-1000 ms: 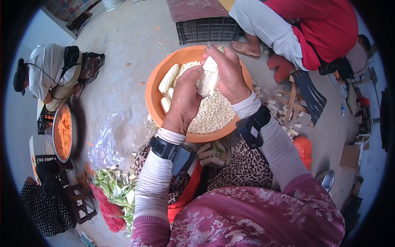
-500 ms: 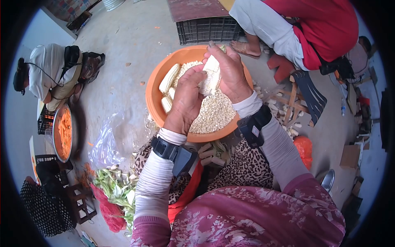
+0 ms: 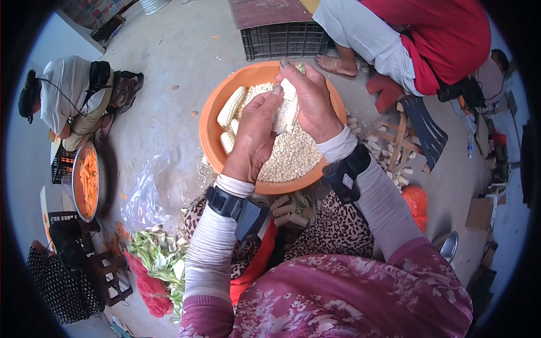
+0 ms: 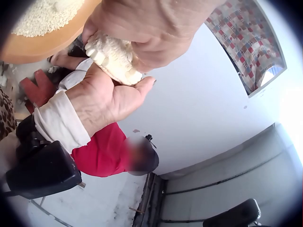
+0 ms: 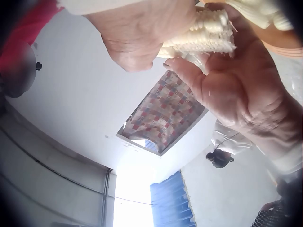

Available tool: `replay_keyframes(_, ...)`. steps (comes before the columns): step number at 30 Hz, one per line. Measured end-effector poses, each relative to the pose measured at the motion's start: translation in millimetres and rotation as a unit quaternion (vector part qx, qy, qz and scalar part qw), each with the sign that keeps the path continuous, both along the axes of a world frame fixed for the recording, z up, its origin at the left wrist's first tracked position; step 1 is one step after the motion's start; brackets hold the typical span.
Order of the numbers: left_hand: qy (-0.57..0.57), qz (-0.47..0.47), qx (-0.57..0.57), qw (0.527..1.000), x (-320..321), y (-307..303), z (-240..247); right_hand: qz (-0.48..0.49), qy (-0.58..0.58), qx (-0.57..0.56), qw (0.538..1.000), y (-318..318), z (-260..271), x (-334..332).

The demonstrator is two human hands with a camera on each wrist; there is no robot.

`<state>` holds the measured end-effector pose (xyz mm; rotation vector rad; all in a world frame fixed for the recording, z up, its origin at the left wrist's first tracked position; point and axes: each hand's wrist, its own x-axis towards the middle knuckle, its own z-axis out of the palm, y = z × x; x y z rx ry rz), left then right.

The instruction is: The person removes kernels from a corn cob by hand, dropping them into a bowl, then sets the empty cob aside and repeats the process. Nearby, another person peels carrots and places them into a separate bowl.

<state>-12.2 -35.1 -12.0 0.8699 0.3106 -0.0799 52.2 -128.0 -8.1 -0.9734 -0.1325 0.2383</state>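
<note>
Over an orange basin [image 3: 209, 127] of loose pale kernels, both hands hold one partly stripped corn cob [image 3: 286, 115]. The left hand [image 3: 255, 132] grips its near-left side, thumb raised against it; the right hand [image 3: 315, 107] wraps the far-right side, thumb near the cob's top. In the left wrist view, the cob [image 4: 113, 59] lies between the left hand [image 4: 147, 30] above and the right hand [image 4: 106, 99] below. The right wrist view shows bare sockets and remaining kernel rows on the cob [image 5: 208, 35], between the right hand [image 5: 137, 33] and the left hand [image 5: 246, 87].
More cobs [image 3: 231, 107] lie at the basin's left. Beyond it are a black crate [image 3: 284, 42] and a seated person in red [image 3: 445, 39]. Stripped cobs [image 3: 290, 214] and husks [image 3: 163, 262] lie nearby. A bowl of orange strips [image 3: 88, 183] stands far left.
Both hands have shifted slightly left since half a second ago, and the left thumb has moved up along the cob. The person at the left has leaned a little.
</note>
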Motion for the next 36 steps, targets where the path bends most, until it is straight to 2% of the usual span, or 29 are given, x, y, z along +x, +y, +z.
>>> replay_keyframes(3, -0.018, 0.000, -0.028, 0.999, 1.5, 0.3, -5.2, 0.011, 0.002, -0.026, 1.000, -2.4, -0.5, -0.1)
replay_keyframes(12, -0.033, 0.005, -0.001, 0.999, 1.8, 2.3, -9.0, 0.027, 0.025, 0.015, 0.999, -4.0, -3.6, 4.1)
replay_keyframes(17, -0.045, 0.012, 0.022, 0.999, -0.1, -1.1, -6.4, 0.031, 0.077, 0.037, 0.996, -4.6, -3.2, 7.7)
replay_keyframes(27, -0.031, -0.008, -0.034, 0.999, 1.1, 1.9, 0.5, 0.028, 0.065, 0.044, 0.997, -3.1, 0.1, 4.3)
replay_keyframes(30, -0.023, 0.016, -0.038, 0.999, 1.5, -2.2, 2.0, 0.024, 0.052, 0.037, 0.998, -2.8, -1.0, 3.6)
replay_keyframes(33, -0.042, 0.008, 0.016, 0.999, 1.5, -3.4, -1.7, 0.016, 0.026, 0.024, 0.999, -2.1, -2.2, 4.9)
replay_keyframes(35, -0.040, 0.000, 0.146, 0.988, 0.1, -5.1, 1.0, 0.025, 0.031, 0.002, 0.999, -3.0, 0.9, 2.5)
replay_keyframes(36, -0.040, 0.000, 0.146, 0.988, 0.3, -4.7, 1.2, 0.025, 0.031, 0.002, 0.999, -2.7, 0.5, 2.7)
